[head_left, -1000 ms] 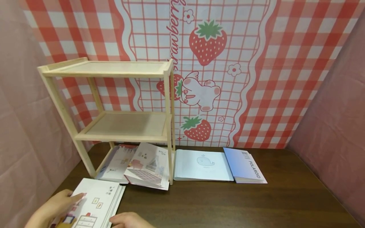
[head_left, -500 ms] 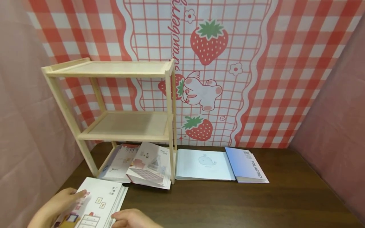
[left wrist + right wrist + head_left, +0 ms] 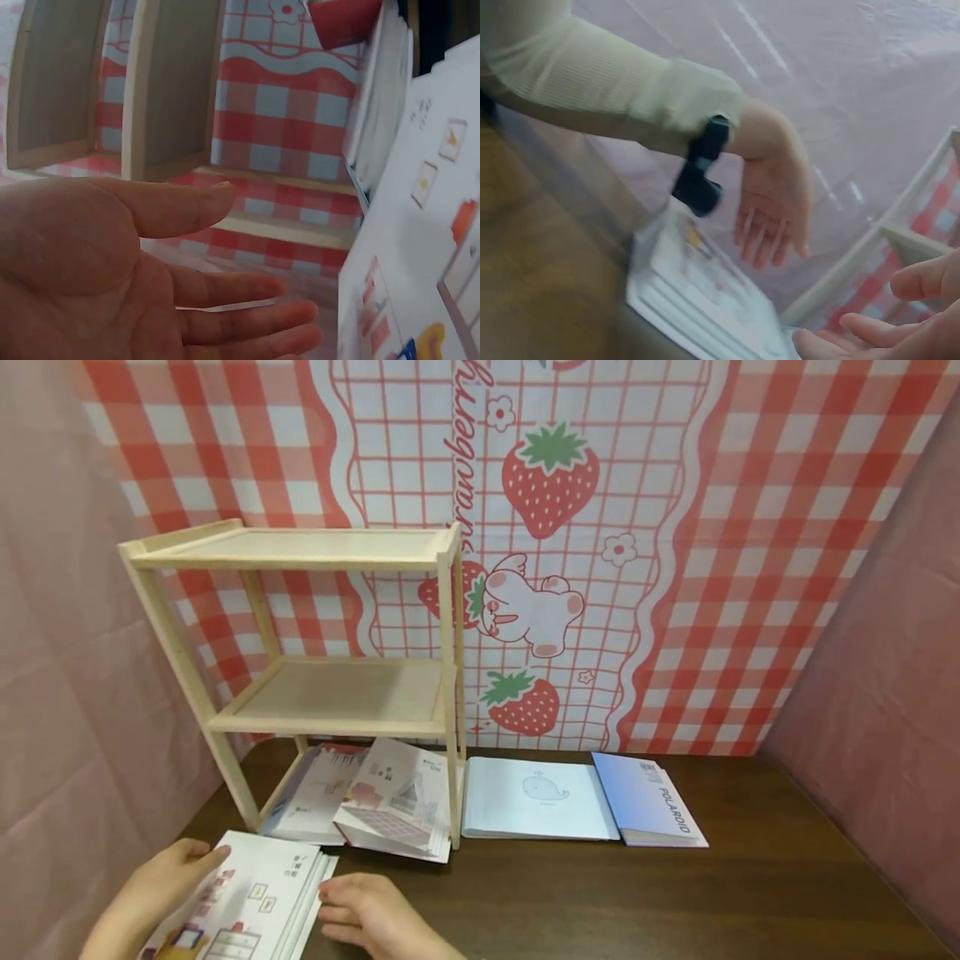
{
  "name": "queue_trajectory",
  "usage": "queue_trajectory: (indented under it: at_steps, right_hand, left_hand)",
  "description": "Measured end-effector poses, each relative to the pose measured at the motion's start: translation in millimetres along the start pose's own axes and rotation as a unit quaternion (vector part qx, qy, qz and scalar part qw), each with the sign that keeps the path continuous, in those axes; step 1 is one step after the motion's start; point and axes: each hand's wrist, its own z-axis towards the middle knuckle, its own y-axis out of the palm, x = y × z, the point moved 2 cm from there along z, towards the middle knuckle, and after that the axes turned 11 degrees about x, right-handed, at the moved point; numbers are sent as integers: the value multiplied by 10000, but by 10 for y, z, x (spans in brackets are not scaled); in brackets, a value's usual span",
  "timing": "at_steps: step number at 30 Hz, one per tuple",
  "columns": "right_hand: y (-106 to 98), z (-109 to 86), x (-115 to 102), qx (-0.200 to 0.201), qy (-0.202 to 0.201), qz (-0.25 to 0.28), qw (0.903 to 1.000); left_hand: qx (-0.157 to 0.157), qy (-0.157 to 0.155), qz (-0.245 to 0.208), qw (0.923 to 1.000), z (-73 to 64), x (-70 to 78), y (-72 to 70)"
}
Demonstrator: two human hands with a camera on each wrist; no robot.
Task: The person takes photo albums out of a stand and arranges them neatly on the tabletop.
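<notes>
In the head view, a stack of white-covered books [image 3: 262, 893] lies at the lower left, its top cover printed with a drawer cabinet and small picture frames. My left hand [image 3: 168, 885] is at the stack's left side, thumb overlapping the cover corner in this view. The left wrist view has that hand [image 3: 195, 277] with fingers extended and a gap between them and the books. My right hand [image 3: 375, 910] is beside the stack's right edge, fingers loosely extended, holding nothing. In the right wrist view the layered edges of the stack [image 3: 682, 315] show between both hands.
A three-tier wooden shelf [image 3: 330, 725] stands behind the stack, with more illustrated books [image 3: 401, 802] leaning on its bottom level. To its right lie a pale whale-print book [image 3: 536, 810] and a blue POLAROID book [image 3: 645, 802]. A checkered strawberry cloth [image 3: 750, 568] hangs behind the dark table [image 3: 600, 902].
My right hand has moved right, away from the stack's edge, and its fingers have spread. My left hand has eased off the cover toward the left. The books stay put.
</notes>
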Motion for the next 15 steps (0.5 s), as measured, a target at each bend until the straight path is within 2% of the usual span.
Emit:
queue_trajectory:
  at_steps: [2, 6, 11, 15]
  right_hand:
    - [-55, 9, -85, 39, -312, 15, 9995]
    - [-194, 55, -243, 234, -754, -160, 9967]
    - [-349, 104, -345, 494, -964, -350, 9935]
    - [-432, 133, -354, 635, -1047, -426, 9916]
  left_hand:
    - [-6, 46, 45, 10000, -5, 46, -13]
    - [232, 104, -53, 9997, -15, 136, -20]
    - [520, 115, -461, 9975, -26, 261, 18]
    - [725, 301, -636, 9949, -26, 369, 70]
